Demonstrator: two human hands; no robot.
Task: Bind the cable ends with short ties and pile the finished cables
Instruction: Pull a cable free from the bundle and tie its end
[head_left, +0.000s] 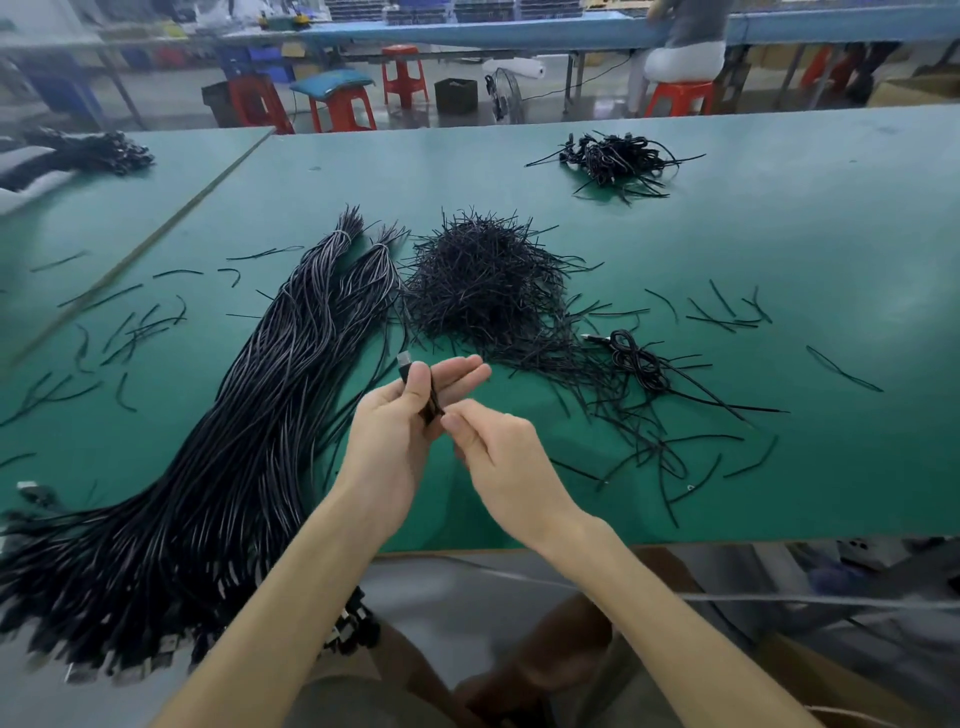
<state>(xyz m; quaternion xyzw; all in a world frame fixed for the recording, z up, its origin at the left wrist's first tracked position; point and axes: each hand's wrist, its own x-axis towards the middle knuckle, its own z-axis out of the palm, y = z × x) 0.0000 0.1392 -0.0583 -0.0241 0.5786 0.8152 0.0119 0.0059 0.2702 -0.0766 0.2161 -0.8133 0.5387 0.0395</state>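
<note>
- The left hand (400, 415) holds a thin black cable (429, 395) up over the green table (779, 249). The thumb presses it against the fingers.
- The cable has a small silver plug (404, 358) at its top end, poking out above the thumb.
- The right hand (498, 452) pinches the lower end of that same cable between thumb and finger. The other fingers are curled in.
- A big bundle of long black cables (234, 441) lies on the left. It runs from the middle of the table down past the near edge, and it is tied together near the far end.
- A fluffy heap of short black ties (488, 280) sits in the middle, just past the hands. Loose ties are spread all around it.
- One coiled cable (636, 364) lies to the right of the heap.
- A small pile of cables (615, 161) sits far back on the right, well apart from the hands.
</note>
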